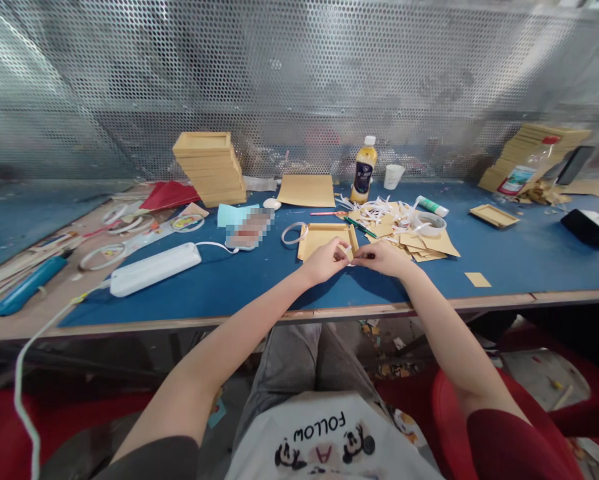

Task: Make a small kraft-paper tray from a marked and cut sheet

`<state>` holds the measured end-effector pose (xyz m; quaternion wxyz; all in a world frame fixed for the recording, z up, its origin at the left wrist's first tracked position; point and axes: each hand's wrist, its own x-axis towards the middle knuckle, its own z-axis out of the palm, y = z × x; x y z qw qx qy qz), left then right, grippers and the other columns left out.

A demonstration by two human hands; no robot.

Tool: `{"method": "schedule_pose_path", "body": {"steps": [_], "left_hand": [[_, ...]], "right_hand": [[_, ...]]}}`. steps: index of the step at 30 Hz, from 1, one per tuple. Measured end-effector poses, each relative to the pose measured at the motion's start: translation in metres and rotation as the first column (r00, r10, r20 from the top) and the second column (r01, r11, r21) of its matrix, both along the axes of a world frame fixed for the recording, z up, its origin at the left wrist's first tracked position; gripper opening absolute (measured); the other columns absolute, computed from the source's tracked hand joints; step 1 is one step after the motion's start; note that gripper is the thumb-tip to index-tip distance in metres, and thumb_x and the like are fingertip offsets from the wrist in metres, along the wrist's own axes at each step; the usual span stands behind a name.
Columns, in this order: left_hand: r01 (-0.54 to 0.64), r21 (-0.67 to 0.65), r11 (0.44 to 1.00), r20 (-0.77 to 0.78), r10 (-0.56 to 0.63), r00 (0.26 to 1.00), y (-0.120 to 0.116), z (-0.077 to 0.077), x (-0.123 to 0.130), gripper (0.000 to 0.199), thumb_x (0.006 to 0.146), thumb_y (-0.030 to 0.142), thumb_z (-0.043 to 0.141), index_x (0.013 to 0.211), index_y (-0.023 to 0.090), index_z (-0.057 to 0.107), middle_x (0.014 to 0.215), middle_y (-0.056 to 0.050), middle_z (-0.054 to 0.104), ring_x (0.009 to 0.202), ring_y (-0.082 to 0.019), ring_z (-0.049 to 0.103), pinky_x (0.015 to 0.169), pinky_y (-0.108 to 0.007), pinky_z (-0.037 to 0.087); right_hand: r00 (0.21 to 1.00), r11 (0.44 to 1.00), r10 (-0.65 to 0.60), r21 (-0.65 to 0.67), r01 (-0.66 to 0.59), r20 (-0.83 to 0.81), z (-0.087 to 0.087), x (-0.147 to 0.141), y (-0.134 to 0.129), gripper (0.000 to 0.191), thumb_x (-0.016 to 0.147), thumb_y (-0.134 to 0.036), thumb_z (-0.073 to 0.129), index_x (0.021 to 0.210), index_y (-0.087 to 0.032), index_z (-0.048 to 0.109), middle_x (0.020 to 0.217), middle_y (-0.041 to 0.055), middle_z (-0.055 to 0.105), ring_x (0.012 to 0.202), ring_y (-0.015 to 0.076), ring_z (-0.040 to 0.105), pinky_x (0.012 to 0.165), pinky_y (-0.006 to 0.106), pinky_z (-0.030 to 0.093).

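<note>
Just below the middle of the frame the person's two hands meet at the near right corner of a shallow wooden tray (324, 239), which lies flat on the blue table (529, 260). The left hand (324, 261) is curled, fingertips pinched against that corner, and seems to steady the tray. The right hand (382, 259) is closed too, thumb and forefinger nipping something small and pale at the same corner — a bit of white strip or tape, I think, though it is too small to be sure. Both forearms rest across the table's front edge, which would keep such fine work steady.

What lies around suggests why the tray sits where it does. Just right of it is a heap of curled white strips (387, 212) and brown card pieces (429, 245), with a clear tape roll (428, 223) among them — all within easy reach of the right hand. A loose tape ring (293, 233) lies touching the tray's left side.

Further back, left of centre, stands a stack of like trays (210, 168); another stack (534, 157) leans at the upper right, and a single tray (493, 215) lies apart on the right. A yellow bottle (363, 170) and a white cup (393, 176) stand upright near the perforated metal screen (299, 80). A white power strip (154, 269) lies toward the left.
</note>
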<state>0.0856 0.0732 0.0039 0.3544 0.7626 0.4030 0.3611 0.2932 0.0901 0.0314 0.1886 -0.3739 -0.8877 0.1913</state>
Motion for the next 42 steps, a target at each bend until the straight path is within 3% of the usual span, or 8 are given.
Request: {"method": "schedule_pose_path", "body": {"steps": [12,21,28,35,42], "left_hand": [[-0.042,-0.009,0.999,0.011,0.042,0.999,0.003,-0.002,0.001,0.026,0.079,0.016,0.063,0.101,0.018,0.049,0.077,0.0,0.064,0.071,-0.015,0.063,0.069,-0.026,0.048],[0.021,-0.035,0.999,0.028,-0.02,0.999,0.003,-0.007,0.003,0.027,0.08,0.016,0.064,0.102,0.018,0.048,0.08,-0.001,0.067,0.075,-0.015,0.066,0.067,-0.024,0.048],[0.01,-0.046,0.999,0.018,-0.009,1.0,0.005,-0.008,0.002,0.033,0.083,0.014,0.065,0.111,0.017,0.048,0.079,0.001,0.066,0.073,-0.013,0.065,0.069,-0.024,0.05],[-0.004,-0.042,0.999,-0.046,0.002,0.999,0.006,-0.009,0.002,0.029,0.095,0.033,0.057,0.117,0.014,0.056,0.11,-0.008,0.06,0.09,-0.018,0.062,0.078,-0.036,0.054],[0.002,-0.036,0.999,-0.068,-0.004,0.998,0.005,-0.011,0.001,0.032,0.094,0.033,0.057,0.121,0.015,0.054,0.117,-0.009,0.058,0.097,-0.02,0.061,0.083,-0.04,0.053]], "right_hand": [[1.0,0.995,-0.005,-0.099,0.004,-0.008,0.004,0.0,-0.003,0.031,0.087,-0.043,0.053,0.081,-0.016,0.067,0.057,-0.0004,0.06,0.054,0.0127,0.051,0.054,0.023,0.035],[1.0,0.993,0.018,-0.118,-0.017,0.008,0.006,-0.004,-0.005,0.034,0.089,-0.039,0.048,0.064,-0.018,0.058,0.054,0.0006,0.058,0.053,0.0137,0.051,0.056,0.024,0.036],[0.999,0.994,0.027,-0.103,-0.029,-0.024,-0.001,-0.004,-0.001,0.035,0.087,-0.048,0.053,0.08,-0.017,0.066,0.059,0.0006,0.059,0.054,0.0137,0.049,0.054,0.024,0.034],[0.998,0.993,0.062,-0.101,-0.065,-0.032,-0.009,-0.005,0.004,0.04,0.084,-0.053,0.056,0.081,-0.016,0.072,0.065,0.0011,0.061,0.058,0.013,0.047,0.056,0.024,0.033],[0.998,0.99,0.038,-0.134,-0.045,-0.05,-0.008,-0.005,0.002,0.042,0.081,-0.053,0.057,0.079,-0.014,0.072,0.061,0.0009,0.058,0.056,0.0126,0.044,0.053,0.024,0.032]]}}
